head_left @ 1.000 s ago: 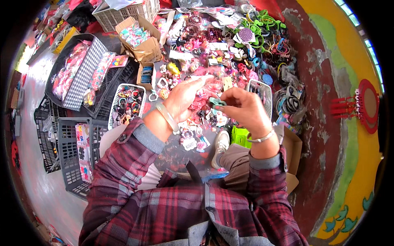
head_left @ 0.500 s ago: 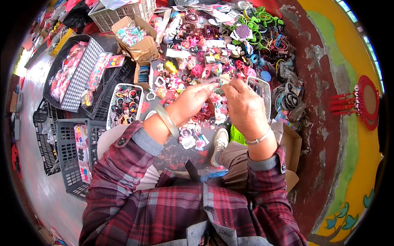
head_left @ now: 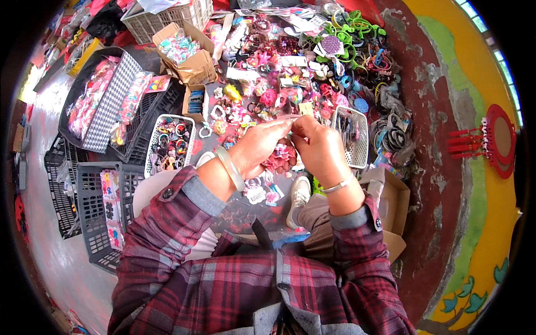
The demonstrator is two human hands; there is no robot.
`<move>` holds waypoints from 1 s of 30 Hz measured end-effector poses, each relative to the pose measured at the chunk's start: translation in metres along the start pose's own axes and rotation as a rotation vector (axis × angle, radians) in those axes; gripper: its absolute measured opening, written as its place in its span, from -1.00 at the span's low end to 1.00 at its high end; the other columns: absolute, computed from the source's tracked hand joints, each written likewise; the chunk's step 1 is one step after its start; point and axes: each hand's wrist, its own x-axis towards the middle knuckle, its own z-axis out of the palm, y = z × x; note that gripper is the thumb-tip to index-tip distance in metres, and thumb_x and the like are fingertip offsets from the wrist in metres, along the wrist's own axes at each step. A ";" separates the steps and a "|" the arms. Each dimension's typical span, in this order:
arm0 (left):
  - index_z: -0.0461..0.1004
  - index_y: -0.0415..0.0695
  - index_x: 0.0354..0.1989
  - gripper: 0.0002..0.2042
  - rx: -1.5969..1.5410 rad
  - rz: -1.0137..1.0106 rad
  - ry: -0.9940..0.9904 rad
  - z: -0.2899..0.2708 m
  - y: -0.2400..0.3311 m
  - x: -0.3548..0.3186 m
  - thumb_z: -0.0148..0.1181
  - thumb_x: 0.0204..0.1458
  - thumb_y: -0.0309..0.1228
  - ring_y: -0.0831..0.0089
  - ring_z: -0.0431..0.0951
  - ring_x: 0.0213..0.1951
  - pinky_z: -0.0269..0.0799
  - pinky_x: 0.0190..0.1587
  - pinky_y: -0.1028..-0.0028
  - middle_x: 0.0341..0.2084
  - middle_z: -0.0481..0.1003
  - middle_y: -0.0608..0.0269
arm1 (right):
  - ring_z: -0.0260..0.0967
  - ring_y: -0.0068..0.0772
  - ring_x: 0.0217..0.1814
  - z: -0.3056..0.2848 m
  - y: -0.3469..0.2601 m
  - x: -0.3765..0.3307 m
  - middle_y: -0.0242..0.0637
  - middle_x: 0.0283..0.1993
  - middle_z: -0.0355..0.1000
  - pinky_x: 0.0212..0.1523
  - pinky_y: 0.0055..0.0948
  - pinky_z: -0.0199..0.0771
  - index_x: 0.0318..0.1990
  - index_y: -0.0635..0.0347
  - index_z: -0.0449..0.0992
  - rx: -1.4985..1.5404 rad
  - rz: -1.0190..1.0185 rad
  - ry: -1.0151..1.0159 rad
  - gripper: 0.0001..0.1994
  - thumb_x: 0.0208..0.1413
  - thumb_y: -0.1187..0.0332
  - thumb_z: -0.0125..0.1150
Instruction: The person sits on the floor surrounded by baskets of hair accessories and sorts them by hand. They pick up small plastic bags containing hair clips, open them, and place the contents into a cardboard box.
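Observation:
Both my hands meet in front of me, above a spread of hair accessories [head_left: 268, 99]. My left hand [head_left: 254, 146], with a pale bangle at its wrist, is closed around a pink ruffled hair accessory [head_left: 279, 157], whose folds show between my hands. Its thumb points toward my other hand. My right hand [head_left: 321, 146], wearing a silver bracelet, has its fingers pinched together close to the left thumb tip. Whatever lies in that pinch is too small and covered to make out. Below them, carded hair pieces [head_left: 257, 194] lie near my shoe.
To the left stand a white basket of small hair ties [head_left: 162, 121], a grey crate [head_left: 92, 230] and an open carton of packets [head_left: 207, 58]. A second white basket [head_left: 363, 119] and an open cardboard box [head_left: 397, 206] sit right. A painted wall [head_left: 446, 111] curves along the right.
My right hand has moved left and slightly down, closer to my left hand. The pink ruffled accessory shows more between them, and the right white basket is less covered.

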 end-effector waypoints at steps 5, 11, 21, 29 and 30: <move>0.22 -0.15 0.12 -0.62 0.122 0.038 -0.031 -0.002 0.014 -0.007 -0.27 0.20 -0.26 0.52 0.42 -0.59 0.34 -0.54 0.53 -0.58 0.41 0.22 | 0.31 -0.78 -0.51 -0.041 -0.012 0.001 -0.43 -0.47 0.47 -0.53 -0.71 0.29 -0.29 0.28 0.47 0.228 0.199 -0.111 -0.86 -0.03 0.58 0.04; 0.17 -0.16 0.15 -0.59 0.114 0.037 -0.051 0.002 0.016 -0.006 -0.29 0.21 -0.22 0.56 0.39 -0.57 0.30 -0.51 0.56 -0.64 0.39 0.23 | 0.41 -0.52 -0.45 -0.060 0.008 -0.003 -0.27 -0.46 0.45 -0.42 -0.54 0.37 -0.27 0.27 0.48 0.232 0.158 0.046 -0.83 -0.08 0.51 0.10; 0.16 -0.09 0.15 -0.59 -0.353 0.000 -0.386 -0.009 0.027 -0.008 -0.29 0.20 -0.17 0.42 0.32 -0.68 0.24 -0.63 0.53 -0.67 0.35 0.19 | 0.24 -0.54 0.03 -0.032 0.042 0.007 -0.36 0.00 0.30 -0.07 -0.49 0.30 0.09 0.11 0.29 0.553 0.133 -0.316 -0.45 -0.14 0.47 0.30; 0.20 -0.13 0.10 -0.59 -0.302 0.082 -0.238 -0.013 0.038 -0.008 -0.16 0.16 -0.16 0.52 0.30 -0.70 0.22 -0.66 0.58 -0.68 0.34 0.25 | 0.28 -0.66 -0.22 -0.019 0.041 0.010 -0.49 -0.30 0.36 -0.19 -0.60 0.31 -0.14 0.23 0.41 0.882 0.180 -0.297 -0.78 0.04 0.41 0.15; 0.21 -0.16 0.09 -0.59 -0.258 0.111 -0.155 -0.015 0.041 -0.008 -0.11 0.14 -0.18 0.54 0.30 -0.71 0.21 -0.68 0.59 -0.70 0.34 0.27 | 0.28 -0.65 -0.23 -0.021 0.038 0.011 -0.48 -0.30 0.36 -0.19 -0.59 0.31 -0.16 0.24 0.41 0.949 0.180 -0.262 -0.80 0.06 0.40 0.13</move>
